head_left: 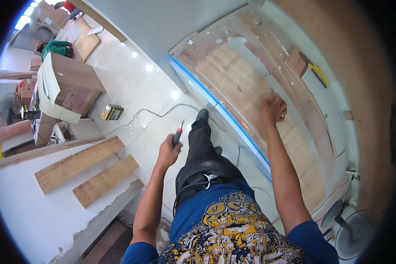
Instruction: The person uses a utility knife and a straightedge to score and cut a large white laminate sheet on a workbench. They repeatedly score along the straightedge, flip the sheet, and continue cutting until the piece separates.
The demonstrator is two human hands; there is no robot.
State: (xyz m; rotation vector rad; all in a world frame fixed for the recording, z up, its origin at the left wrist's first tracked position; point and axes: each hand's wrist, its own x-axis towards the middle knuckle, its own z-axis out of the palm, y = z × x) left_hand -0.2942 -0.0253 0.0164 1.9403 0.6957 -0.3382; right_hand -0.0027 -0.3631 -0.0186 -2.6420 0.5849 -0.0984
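Packages: a small black and yellow box (112,112) lies on the white tiled floor (136,83), well to the left of the plywood panel (246,101) and just beside a grey cable (158,113). A yellow-topped can (31,112) sits further left of the panel, beside an open white cabinet carcass (61,88).
Left hand (168,152): raised out ahead of the body, arm half bent, well to the left of the panel; its grip is wrapped tight around the handle of a slim black and red tool (178,133).
Tool direction: the long axis runs up and slightly right from the fist, the tip pointing away from the person, toward the panel's blue edge strip (215,105). The tip touches nothing.
Right hand (273,109): arm stretched nearly straight, palm down and flat on the panel near its middle; fingers spread a little, holding nothing.
Panel: a large brown sheet, its long axis slanting from upper left to lower right, with a paler rectangular patch under the right hand.
Left of the panel: two bare wooden boards (88,169) lie side by side on a white counter (31,211), both slanting up to the right.
Right of the panel: a yellow-handled tool (317,74) rests beside a small wooden block (297,61).
Below the panel: a floor fan (352,229) stands at its lower end.
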